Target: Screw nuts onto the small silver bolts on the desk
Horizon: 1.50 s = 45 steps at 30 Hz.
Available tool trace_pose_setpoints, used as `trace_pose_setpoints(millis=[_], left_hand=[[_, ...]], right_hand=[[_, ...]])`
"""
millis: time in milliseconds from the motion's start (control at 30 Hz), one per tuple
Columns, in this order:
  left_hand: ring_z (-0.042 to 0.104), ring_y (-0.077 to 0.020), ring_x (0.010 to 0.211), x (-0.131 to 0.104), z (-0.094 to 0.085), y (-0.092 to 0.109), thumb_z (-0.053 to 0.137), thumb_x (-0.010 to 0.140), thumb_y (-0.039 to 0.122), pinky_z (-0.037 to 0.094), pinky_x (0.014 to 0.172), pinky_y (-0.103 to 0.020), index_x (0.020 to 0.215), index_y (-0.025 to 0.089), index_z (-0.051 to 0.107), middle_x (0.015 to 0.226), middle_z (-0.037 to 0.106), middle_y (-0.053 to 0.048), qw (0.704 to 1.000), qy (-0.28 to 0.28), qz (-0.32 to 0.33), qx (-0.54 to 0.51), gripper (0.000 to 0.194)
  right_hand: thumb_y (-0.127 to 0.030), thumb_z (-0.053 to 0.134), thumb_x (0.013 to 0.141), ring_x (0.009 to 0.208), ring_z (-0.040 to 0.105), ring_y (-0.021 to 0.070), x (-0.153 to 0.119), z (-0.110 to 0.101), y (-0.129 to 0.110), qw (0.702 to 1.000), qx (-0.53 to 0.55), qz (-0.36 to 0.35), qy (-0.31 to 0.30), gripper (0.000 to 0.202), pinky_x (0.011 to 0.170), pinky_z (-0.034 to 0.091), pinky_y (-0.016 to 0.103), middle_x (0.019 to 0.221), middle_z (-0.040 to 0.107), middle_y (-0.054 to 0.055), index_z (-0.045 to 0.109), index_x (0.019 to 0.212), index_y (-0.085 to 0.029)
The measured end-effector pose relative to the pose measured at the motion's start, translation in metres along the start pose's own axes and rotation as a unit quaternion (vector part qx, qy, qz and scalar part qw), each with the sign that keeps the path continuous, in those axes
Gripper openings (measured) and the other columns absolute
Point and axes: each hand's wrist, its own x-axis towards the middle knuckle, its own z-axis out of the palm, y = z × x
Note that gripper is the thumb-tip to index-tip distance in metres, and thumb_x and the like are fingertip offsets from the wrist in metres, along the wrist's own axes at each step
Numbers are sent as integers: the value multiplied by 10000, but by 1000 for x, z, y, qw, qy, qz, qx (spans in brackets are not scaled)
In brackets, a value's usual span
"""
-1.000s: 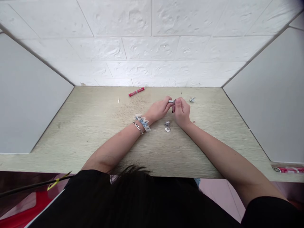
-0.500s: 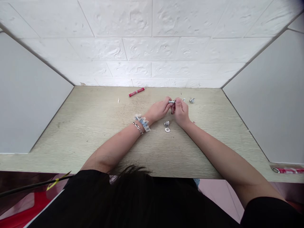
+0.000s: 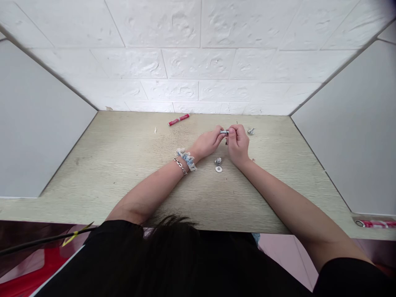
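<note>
Slim metal rod, flat round washer, grained tabletop

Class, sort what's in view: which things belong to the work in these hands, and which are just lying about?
In the work:
Bolt-like metal piece, held by the left hand and right hand
Probably also: flat washer, near metal fastener, far metal fastener

Apparently lying about:
Red tube by the wall
Red tube at right
Small white scrap
</note>
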Motion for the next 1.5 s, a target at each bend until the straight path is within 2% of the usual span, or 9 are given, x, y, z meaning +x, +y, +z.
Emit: trace_pose_setpoints(millis=[233, 467, 700, 967, 1200, 1367, 1500], left_hand=[[654, -221, 847, 0, 1, -1, 249, 993, 449, 480, 748, -326, 1110, 164, 472, 906, 683, -70, 1000, 13, -4, -16, 381], [654, -210, 814, 0, 1, -2, 261, 993, 440, 475, 739, -322, 1097, 164, 468, 872, 678, -62, 999, 29, 0, -41, 361], [649, -221, 823, 1, 1, -2, 270, 992, 436, 468, 733, -328, 1082, 169, 461, 867, 668, -58, 999, 29, -2, -39, 341], [578, -162, 640, -1, 1, 1, 407, 942, 383, 378, 597, -268, 1088, 176, 472, 713, 618, -3, 997, 54, -10, -58, 262], [547, -127, 619, -2, 0, 1, 523, 862, 394, 359, 573, -238, 1163, 175, 459, 720, 592, 18, 997, 50, -1, -66, 378], [559, -135, 616, -3, -2, 2, 416, 926, 388, 389, 606, -243, 1249, 183, 439, 694, 599, 21, 997, 41, 20, -59, 383], [622, -168, 739, -4, -2, 1, 299, 975, 367, 435, 671, -268, 1203, 193, 502, 853, 672, -27, 997, 41, 55, -45, 351]], right_hand=[[-507, 463, 913, 561, 478, 72, 1, -1, -5, 1000, 10, -23, -14, 341, 561, 410, 239, 757, 571, -4, 548, 901, -176], [-525, 430, 927, 675, 573, 121, 1, -1, -6, 1000, 4, -25, -13, 387, 639, 474, 278, 775, 611, 26, 610, 956, -183], [-526, 503, 893, 588, 502, 83, 1, -1, -5, 1000, -2, -11, 4, 352, 576, 440, 258, 812, 602, 8, 576, 891, -181], [-430, 505, 915, 689, 544, 113, 1, 1, -8, 996, -29, -75, 28, 258, 642, 451, 270, 770, 593, 3, 569, 850, -188], [-448, 486, 910, 703, 574, 123, -1, 1, -8, 998, -34, -53, 15, 278, 658, 465, 277, 783, 609, 9, 564, 857, -187], [-465, 470, 912, 688, 552, 113, -1, 0, -9, 998, -32, -42, 15, 297, 639, 454, 262, 778, 592, 8, 557, 855, -186], [-501, 453, 916, 680, 527, 110, 0, 1, -10, 998, -32, -46, 23, 329, 629, 451, 261, 778, 571, 10, 542, 861, -189]])
